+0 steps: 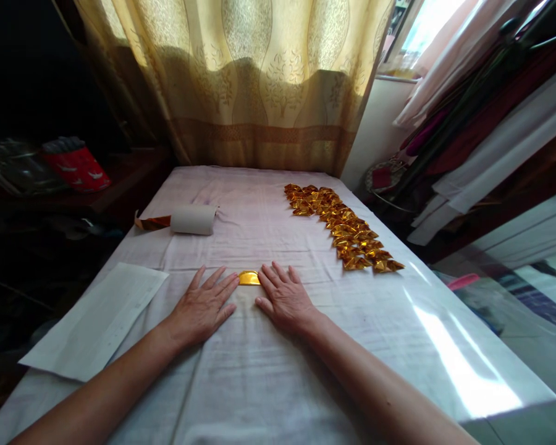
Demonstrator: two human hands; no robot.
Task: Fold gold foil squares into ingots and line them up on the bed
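A narrow folded strip of shiny gold foil paper point(249, 278) lies flat on the white cloth between my hands. My left hand point(204, 304) rests palm down at its left end, the fingers stretched out and the fingertips touching it. On the other end lie the fingertips of my right hand point(285, 298), also flat with the fingers spread. Both ends of the strip are partly hidden under the fingers. Several folded gold foil pieces, pointed at the ends like small ingots point(347, 228), stand in rows at the right back of the table.
A pale cardboard roll point(193, 220) lies at the left back, with copper-coloured foil point(154, 223) sticking out. White paper sheets point(97, 321) lie at the left edge of the cloth-covered table point(241, 383). Behind hangs a gold curtain point(259, 93). A red patterned container point(76, 165) stands at far left.
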